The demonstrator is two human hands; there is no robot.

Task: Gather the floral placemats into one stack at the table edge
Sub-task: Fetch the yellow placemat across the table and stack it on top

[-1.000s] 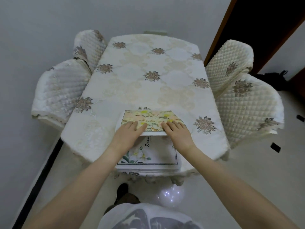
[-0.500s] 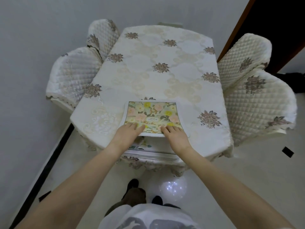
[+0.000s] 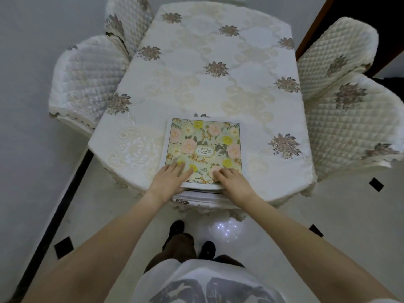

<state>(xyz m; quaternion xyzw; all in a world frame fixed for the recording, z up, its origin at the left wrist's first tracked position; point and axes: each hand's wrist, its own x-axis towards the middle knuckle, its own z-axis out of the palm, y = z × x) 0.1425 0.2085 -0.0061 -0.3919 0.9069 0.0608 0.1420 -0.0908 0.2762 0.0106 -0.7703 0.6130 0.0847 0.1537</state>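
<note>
A floral placemat (image 3: 204, 145) with pink and yellow flowers and a white border lies on top of a stack of placemats (image 3: 203, 194) at the near edge of the table (image 3: 207, 84). Only white edges of the lower mats show beneath it. My left hand (image 3: 169, 178) rests flat on the top mat's near left corner, fingers spread and thumb at its edge. My right hand (image 3: 231, 179) presses flat on the near right corner. Neither hand grips anything that I can see.
The table wears a cream embroidered cloth with brown flower motifs. Quilted covered chairs stand on the left (image 3: 87, 77) and right (image 3: 349, 101). A dark doorway (image 3: 360, 18) is at the back right. My feet (image 3: 192, 239) are on the tiled floor below.
Both hands slid the top floral mat toward me until it covers the stack, hiding the white lily mat that showed before. The camera moved closer and higher.
</note>
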